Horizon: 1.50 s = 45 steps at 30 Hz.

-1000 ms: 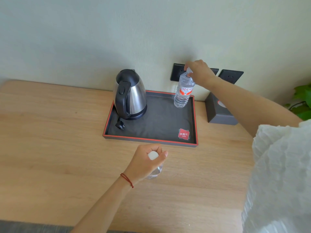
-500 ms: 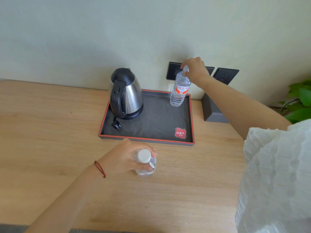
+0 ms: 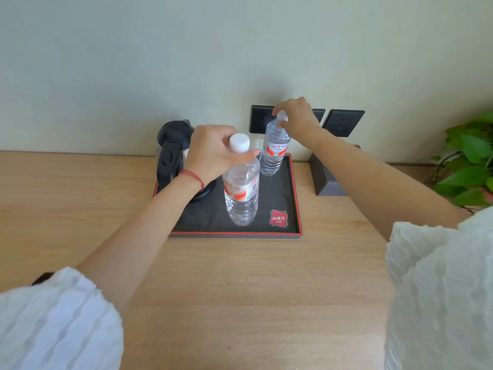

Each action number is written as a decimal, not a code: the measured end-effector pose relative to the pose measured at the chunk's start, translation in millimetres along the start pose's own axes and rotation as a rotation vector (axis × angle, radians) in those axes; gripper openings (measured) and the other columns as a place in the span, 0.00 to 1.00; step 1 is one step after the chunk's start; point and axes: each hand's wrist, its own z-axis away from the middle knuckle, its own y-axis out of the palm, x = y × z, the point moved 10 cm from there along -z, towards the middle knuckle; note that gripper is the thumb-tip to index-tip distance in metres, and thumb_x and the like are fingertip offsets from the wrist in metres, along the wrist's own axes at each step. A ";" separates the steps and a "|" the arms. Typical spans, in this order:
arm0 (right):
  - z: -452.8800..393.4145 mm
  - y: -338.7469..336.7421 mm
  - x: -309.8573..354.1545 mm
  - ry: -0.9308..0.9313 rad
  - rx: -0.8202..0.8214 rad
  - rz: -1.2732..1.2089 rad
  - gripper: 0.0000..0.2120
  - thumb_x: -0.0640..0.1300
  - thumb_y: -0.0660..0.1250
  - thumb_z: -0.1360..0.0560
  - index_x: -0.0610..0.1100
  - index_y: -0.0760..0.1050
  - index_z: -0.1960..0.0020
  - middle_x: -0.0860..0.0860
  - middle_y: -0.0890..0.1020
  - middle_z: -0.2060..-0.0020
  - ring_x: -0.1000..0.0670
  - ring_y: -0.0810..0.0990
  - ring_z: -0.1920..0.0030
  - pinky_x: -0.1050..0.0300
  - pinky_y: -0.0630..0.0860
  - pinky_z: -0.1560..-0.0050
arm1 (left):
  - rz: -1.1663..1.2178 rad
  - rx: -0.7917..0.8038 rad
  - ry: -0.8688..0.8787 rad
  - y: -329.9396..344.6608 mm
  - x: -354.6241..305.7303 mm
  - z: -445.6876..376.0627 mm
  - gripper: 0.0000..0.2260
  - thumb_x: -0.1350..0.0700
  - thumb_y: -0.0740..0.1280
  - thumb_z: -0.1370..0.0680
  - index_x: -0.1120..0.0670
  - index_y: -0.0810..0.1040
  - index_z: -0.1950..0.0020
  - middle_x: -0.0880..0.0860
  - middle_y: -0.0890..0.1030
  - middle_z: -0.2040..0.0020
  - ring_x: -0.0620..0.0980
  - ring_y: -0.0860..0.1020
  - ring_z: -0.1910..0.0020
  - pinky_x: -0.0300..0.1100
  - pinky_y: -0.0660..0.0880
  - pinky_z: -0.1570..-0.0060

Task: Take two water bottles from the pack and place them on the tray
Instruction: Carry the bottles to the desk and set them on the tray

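Note:
A dark tray with a red rim lies on the wooden desk against the wall. One clear water bottle with a red label stands upright at the tray's far right corner; my right hand grips its cap and neck. My left hand holds a second bottle by the neck, upright over the middle of the tray. Whether its base touches the tray I cannot tell. The pack is out of view.
A steel kettle with a black handle stands on the tray's left side, partly behind my left forearm. A dark box sits right of the tray. Wall sockets are behind it, and a green plant at far right.
My left hand has lifted the second bottle from the desk in front of the tray and carried it forward over the tray. My right hand has stayed on the first bottle.

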 end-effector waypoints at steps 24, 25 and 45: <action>-4.8 15.7 -3.1 -0.048 -0.016 0.013 0.17 0.35 0.63 0.24 0.43 0.72 0.35 0.39 0.77 0.43 0.41 0.72 0.40 0.49 0.73 0.44 | -0.314 -0.235 -0.231 64.0 58.5 -99.7 0.20 0.43 0.72 0.32 0.59 0.78 0.53 0.61 0.83 0.54 0.63 0.79 0.54 0.46 0.68 0.63; -2.7 16.4 -6.7 -0.038 -0.003 -0.001 0.18 0.36 0.65 0.24 0.43 0.71 0.35 0.39 0.76 0.43 0.40 0.72 0.40 0.49 0.73 0.44 | -0.320 -0.193 -0.209 67.6 57.4 -98.9 0.21 0.42 0.72 0.32 0.59 0.77 0.51 0.61 0.82 0.54 0.62 0.79 0.54 0.46 0.68 0.62; 4.6 23.8 -12.6 0.111 -0.070 -0.219 0.16 0.39 0.61 0.22 0.42 0.68 0.35 0.36 0.76 0.45 0.35 0.75 0.46 0.45 0.75 0.46 | -0.229 0.005 -0.042 68.1 49.7 -108.2 0.18 0.52 0.76 0.33 0.59 0.80 0.48 0.60 0.84 0.51 0.59 0.79 0.52 0.43 0.71 0.53</action>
